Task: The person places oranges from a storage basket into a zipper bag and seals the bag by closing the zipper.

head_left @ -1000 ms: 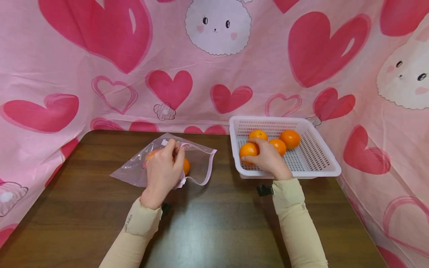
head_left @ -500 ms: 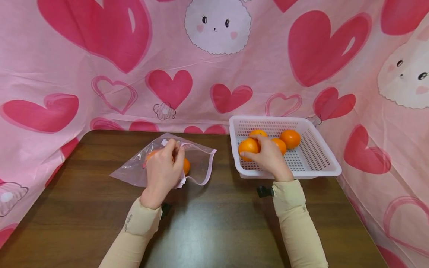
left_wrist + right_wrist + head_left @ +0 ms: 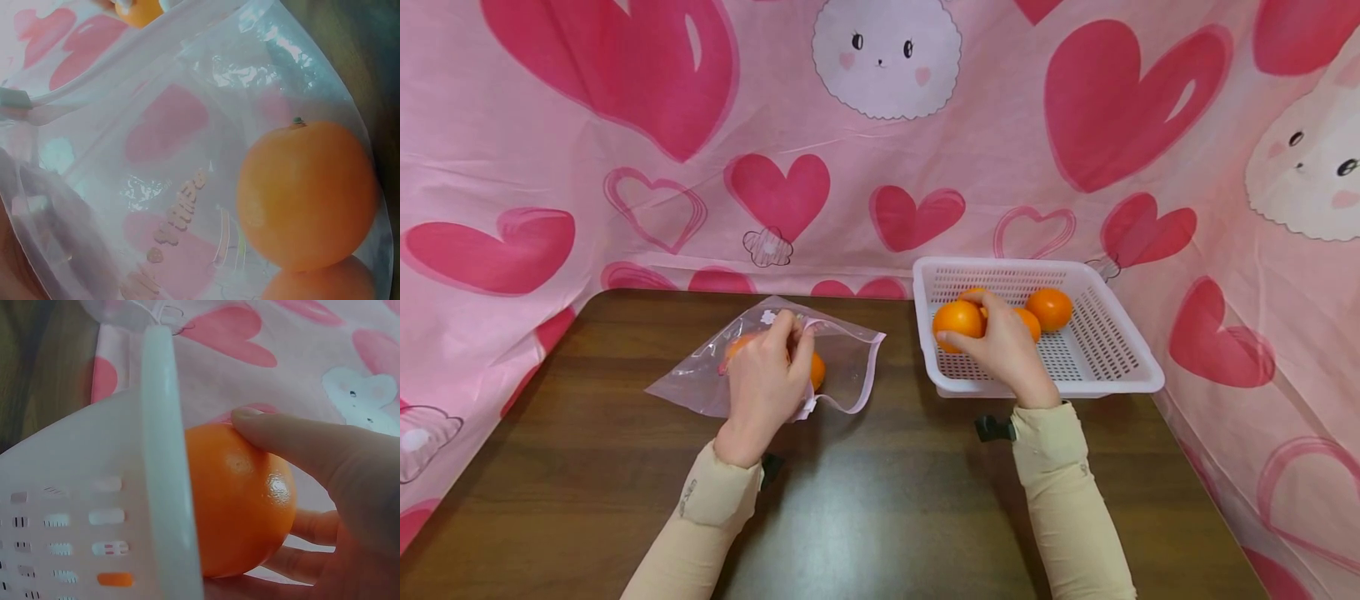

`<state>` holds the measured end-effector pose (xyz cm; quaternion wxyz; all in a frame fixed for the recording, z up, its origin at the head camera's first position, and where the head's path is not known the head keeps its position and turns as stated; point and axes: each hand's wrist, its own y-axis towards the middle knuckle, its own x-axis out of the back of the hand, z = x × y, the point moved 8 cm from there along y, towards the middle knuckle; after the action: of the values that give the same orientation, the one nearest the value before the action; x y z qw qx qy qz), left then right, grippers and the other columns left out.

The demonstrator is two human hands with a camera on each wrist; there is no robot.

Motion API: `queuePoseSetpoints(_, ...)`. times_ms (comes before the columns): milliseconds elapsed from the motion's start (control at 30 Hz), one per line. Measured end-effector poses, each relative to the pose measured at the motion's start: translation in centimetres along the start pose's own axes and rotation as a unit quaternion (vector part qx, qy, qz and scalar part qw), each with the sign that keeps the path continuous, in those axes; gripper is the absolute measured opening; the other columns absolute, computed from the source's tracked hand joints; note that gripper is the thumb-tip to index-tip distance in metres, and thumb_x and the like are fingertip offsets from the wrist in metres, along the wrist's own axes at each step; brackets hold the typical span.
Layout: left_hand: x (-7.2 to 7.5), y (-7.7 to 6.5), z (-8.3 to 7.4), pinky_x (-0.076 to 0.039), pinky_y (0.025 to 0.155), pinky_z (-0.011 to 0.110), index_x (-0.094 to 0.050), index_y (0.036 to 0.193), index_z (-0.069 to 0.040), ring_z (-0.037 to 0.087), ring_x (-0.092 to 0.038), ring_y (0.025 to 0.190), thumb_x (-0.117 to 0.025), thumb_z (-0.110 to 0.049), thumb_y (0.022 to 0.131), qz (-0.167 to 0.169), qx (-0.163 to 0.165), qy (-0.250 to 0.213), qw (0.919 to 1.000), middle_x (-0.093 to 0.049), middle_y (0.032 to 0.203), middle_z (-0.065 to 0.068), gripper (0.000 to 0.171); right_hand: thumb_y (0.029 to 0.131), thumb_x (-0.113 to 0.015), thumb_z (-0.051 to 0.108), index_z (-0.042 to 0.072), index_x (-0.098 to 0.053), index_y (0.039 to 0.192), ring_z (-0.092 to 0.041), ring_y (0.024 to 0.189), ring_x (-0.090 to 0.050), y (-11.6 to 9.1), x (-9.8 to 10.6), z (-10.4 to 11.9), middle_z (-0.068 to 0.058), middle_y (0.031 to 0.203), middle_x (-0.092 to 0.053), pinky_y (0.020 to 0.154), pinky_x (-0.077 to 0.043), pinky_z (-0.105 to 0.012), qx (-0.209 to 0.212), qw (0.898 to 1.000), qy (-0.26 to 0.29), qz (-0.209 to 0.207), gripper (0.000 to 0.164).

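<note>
My left hand [image 3: 767, 379] pinches the upper edge of a clear zip bag [image 3: 692, 387] with a pink closure, lying at the left of the table. Oranges [image 3: 306, 194] show through its film, partly behind the hand in the head view. A slider [image 3: 14, 98] sits on the closure. Over at the right, my right hand [image 3: 1011, 354] grips an orange [image 3: 957, 323], thumb on the near side and fingers around the back. That orange is at the left end of a white slotted basket [image 3: 1037, 388], by its rim in the right wrist view.
Behind the held fruit, the basket contains more oranges: one at the right [image 3: 1049, 310], one beside the hand [image 3: 1028, 323] and one at the back [image 3: 973, 294], partly covered. A pink heart-print cloth [image 3: 917, 221] hangs behind the brown wooden table [image 3: 865, 500].
My right hand has closed more around the orange and raised it slightly within the basket, covering more of the oranges behind. The left hand and bag have stayed still.
</note>
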<state>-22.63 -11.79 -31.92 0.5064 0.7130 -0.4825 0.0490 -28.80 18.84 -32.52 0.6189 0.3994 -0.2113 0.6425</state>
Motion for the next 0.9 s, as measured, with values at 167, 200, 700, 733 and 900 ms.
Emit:
queuePoseSetpoints(167,0.1,0.0,0.0,-0.032,0.043,0.037,-0.052,0.082,-0.012,0.022,-0.047,0.047,-0.065,-0.02,0.096,-0.003,0.002,0.001,1.0,-0.048,0.059,-0.001,0.02,0.085,-0.083,0.035,0.005,-0.054,0.137,-0.033,0.108,-0.057,-0.2,0.3,0.3,-0.015,0.128,-0.06,0.099,-0.046,-0.052,-0.007,1.0,0.01,-0.008,0.067)
queuePoseSetpoints(200,0.1,0.0,0.0,-0.032,0.043,0.037,-0.052,0.082,-0.012,0.022,-0.047,0.047,-0.065,-0.02,0.096,-0.003,0.002,0.001,1.0,-0.047,0.059,-0.001,0.02,0.085,-0.083,0.036,0.005,-0.054,0.137,-0.033,0.108,-0.057,-0.2,0.4,0.4,-0.015,0.128,-0.06,0.099,-0.045,-0.052,-0.008,1.0,0.012,-0.011,0.067)
queuePoseSetpoints(700,0.2,0.1,0.1,-0.031,0.043,0.037,-0.052,0.082,-0.012,0.022,-0.045,0.047,-0.062,-0.023,0.097,-0.002,0.006,0.001,1.0,-0.045,0.058,-0.002,0.022,0.087,-0.076,0.053,0.01,-0.055,0.136,-0.028,0.095,-0.059,-1.0,1.4,2.0,-0.013,0.119,-0.064,0.085,-0.049,-0.044,0.005,0.998,0.037,-0.044,0.069)
queuePoseSetpoints(733,0.2,0.1,0.1,-0.031,0.043,0.037,-0.052,0.082,-0.012,0.022,-0.045,0.047,-0.062,-0.023,0.098,-0.002,0.006,0.001,1.0,-0.045,0.058,-0.003,0.022,0.087,-0.076,0.053,0.01,-0.054,0.136,-0.028,0.095,-0.06,-1.0,1.4,2.1,-0.013,0.12,-0.064,0.086,-0.05,-0.044,0.004,0.998,0.04,-0.043,0.069)
queuePoseSetpoints(900,0.2,0.1,0.1,-0.032,0.043,0.037,-0.052,0.082,-0.013,0.021,-0.044,0.047,-0.062,-0.024,0.098,0.001,0.01,0.001,0.9999,-0.044,0.057,-0.003,0.022,0.087,-0.075,0.054,0.011,-0.053,0.138,-0.028,0.101,-0.061,-1.2,1.3,2.6,-0.011,0.125,-0.062,0.091,-0.052,-0.046,-0.003,0.997,0.066,-0.035,0.07)
